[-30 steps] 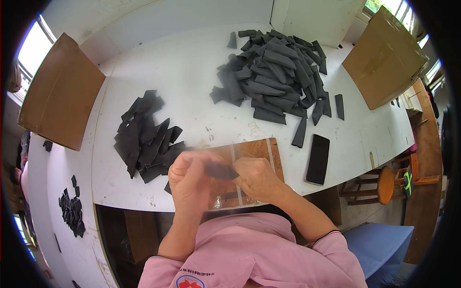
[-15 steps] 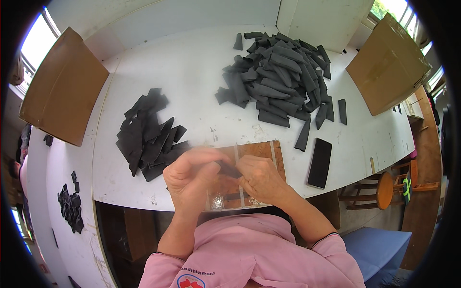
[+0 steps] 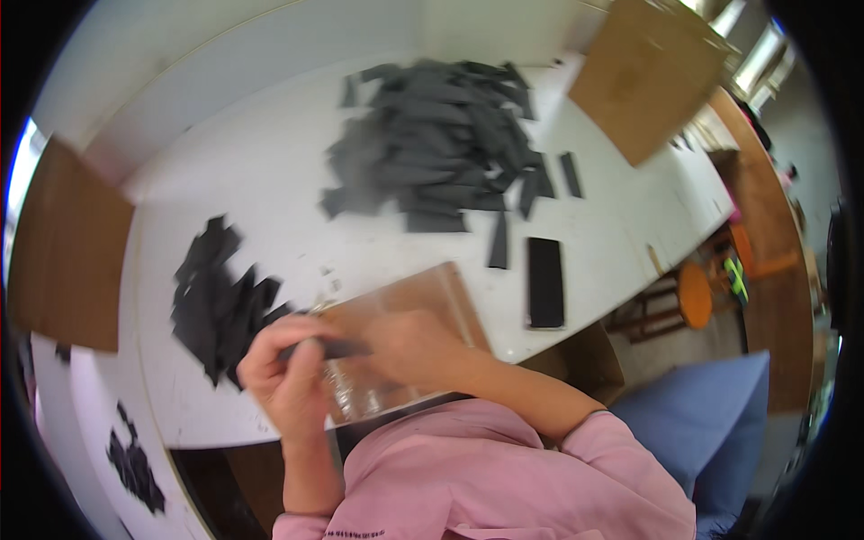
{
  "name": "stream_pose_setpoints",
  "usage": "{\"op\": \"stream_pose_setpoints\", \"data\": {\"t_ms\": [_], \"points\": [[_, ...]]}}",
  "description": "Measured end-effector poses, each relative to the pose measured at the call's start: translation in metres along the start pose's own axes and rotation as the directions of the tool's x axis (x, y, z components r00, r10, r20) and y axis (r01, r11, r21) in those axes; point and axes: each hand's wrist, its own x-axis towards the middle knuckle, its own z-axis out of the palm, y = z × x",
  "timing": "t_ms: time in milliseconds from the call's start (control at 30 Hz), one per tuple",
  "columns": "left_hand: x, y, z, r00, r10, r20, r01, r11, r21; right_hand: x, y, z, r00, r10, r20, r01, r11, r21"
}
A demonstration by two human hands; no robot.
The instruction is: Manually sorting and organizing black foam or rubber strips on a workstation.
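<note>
Between the thumb and fingers of my left hand [image 3: 292,364] is a small dark grey piece [image 3: 345,348] of what looks like fabric or foam. Its right end meets the blurred fingers of my right hand [image 3: 409,349]; whether they grip it cannot be made out. Both hands are over a brown board [image 3: 454,292] with pale strips and shiny tape, at the table's near edge. Left of my left hand lies a loose heap of flat dark pieces [image 3: 211,306]. A larger mound of dark grey, tube-like pieces [image 3: 441,135] rests farther back on the white table [image 3: 270,180].
A black phone [image 3: 544,283] lies to the right of the board. Cardboard boxes stand at the left [image 3: 67,243] and far right [image 3: 648,76]. Beyond the right table edge are a wooden stool [image 3: 695,295] and a blue cover [image 3: 688,423]. Another small dark heap [image 3: 135,468] is at far left.
The whole view has swung, so the table's contents sit farther left in the picture. My hands have drawn somewhat apart, showing more of the dark piece between them.
</note>
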Motion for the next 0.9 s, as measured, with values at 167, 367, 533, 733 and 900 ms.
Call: {"op": "stream_pose_setpoints", "data": {"t_ms": [167, 367, 533, 733, 900], "points": [[-0.002, -0.008, -0.016, 0.999, 0.005, 0.034, -0.008, 0.996, 0.083, 0.005, 0.002, 0.017, 0.998, 0.065, -0.008, -0.065, 0.996, 0.056], [0.001, -0.002, 0.001, 0.983, 0.159, 0.096, -0.186, 0.847, 0.498, -0.004, 0.003, 0.017, 0.984, 0.096, -0.148, -0.067, 0.98, 0.19], [0.004, -0.008, -0.007, 0.991, 0.107, 0.081, -0.126, 0.951, 0.283, -0.006, 0.001, 0.018, 0.986, 0.102, -0.135, -0.075, 0.979, 0.19], [0.009, 0.008, -0.002, 0.944, 0.225, 0.241, -0.32, 0.802, 0.504, -0.004, 0.0, 0.017, 0.988, 0.109, -0.112, -0.082, 0.972, 0.219], [0.009, 0.003, -0.005, 0.943, 0.264, 0.202, -0.332, 0.782, 0.528, 0.0, -0.002, 0.015, 0.99, 0.074, -0.122, -0.052, 0.983, 0.173]]}}
